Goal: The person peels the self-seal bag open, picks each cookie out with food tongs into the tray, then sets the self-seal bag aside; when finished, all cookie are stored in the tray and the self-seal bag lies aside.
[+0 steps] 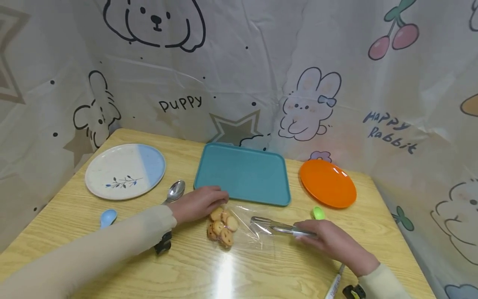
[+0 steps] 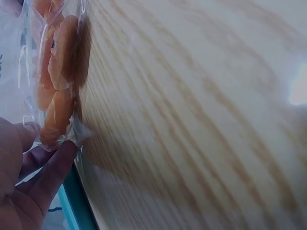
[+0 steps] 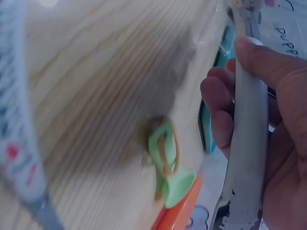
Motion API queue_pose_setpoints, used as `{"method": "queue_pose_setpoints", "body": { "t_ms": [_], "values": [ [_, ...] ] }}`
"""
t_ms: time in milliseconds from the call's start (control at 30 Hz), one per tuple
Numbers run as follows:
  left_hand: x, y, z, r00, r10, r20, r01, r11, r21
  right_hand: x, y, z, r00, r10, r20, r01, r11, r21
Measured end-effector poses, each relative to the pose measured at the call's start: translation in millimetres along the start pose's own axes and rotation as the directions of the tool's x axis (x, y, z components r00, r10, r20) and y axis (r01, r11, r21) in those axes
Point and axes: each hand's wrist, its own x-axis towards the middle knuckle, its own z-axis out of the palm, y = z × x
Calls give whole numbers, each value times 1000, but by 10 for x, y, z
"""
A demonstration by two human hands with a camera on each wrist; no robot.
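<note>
Several round cookies [image 1: 224, 228] lie bunched inside a clear plastic bag [image 1: 257, 243] on the table. With thumb and fingers, my left hand [image 1: 198, 202] pinches the bag's edge on the cookie side, as the left wrist view shows close up. My right hand [image 1: 330, 241] grips metal tongs [image 1: 280, 227] by the handle. The tips of the tongs point left and overlap the loose, cookie-free part of the bag in the head view. In the right wrist view, fingers and thumb wrap the pale metal handle [image 3: 249, 115].
A teal tray [image 1: 242, 174] lies behind the bag. At the left are a white-and-blue plate [image 1: 115, 166], a metal spoon [image 1: 176, 191] and a blue spoon [image 1: 108, 218]. An orange plate [image 1: 328, 185], green spoon [image 1: 318, 213] and printed-handled utensil [image 1: 334, 286] lie on the right.
</note>
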Motion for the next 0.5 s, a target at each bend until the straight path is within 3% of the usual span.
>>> {"method": "queue_pose_setpoints", "body": {
  "t_ms": [133,300,500],
  "values": [
    [9,20,-5,1000,-7,10,7,1000,3,89,-52,49,999,-48,2,48,999,17],
    [24,23,13,1000,0,15,-1,1000,14,132,-85,30,999,-46,14,45,998,42],
    [30,28,4,1000,8,5,-8,1000,17,114,-51,-32,997,-66,44,57,983,176]
  ]
}}
